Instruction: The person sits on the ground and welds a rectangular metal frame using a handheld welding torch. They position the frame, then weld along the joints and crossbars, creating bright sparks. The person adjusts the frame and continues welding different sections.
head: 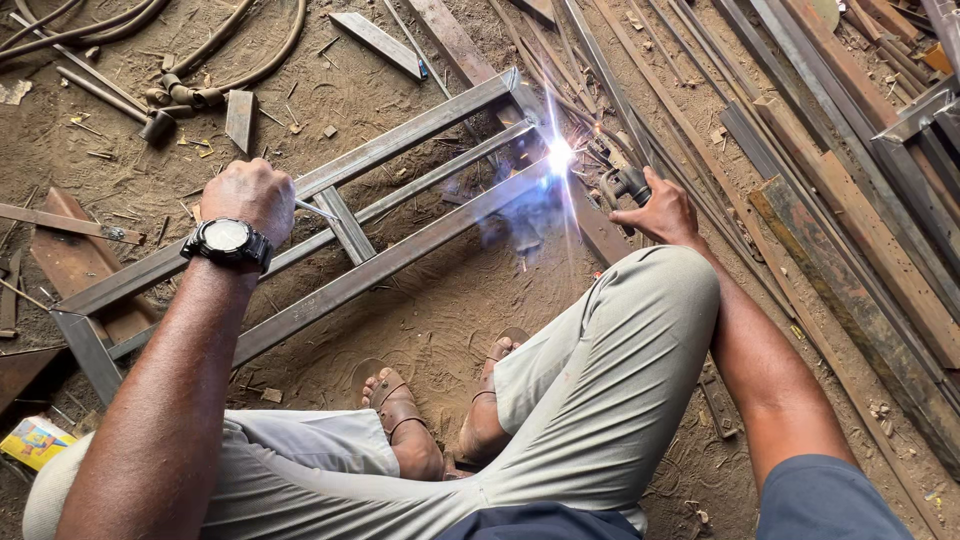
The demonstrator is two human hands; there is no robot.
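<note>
Head view: left hand (250, 195) grips the grey steel rectangular frame (400, 195) on the dirt floor while right hand (655, 205) fingers clasp the black welding holder (627, 184), arc lit.

Small yellow printed packet (35, 441), perhaps a box, on dirt at lower left.

Frame (400, 200) on ground btwn hands; bar stock (820, 180) right, hoses (200, 60) behind left

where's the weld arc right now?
Head view, upper centre-right: the arc burns at the far corner of the steel frame, just left of the right hand holding the electrode holder.
</note>
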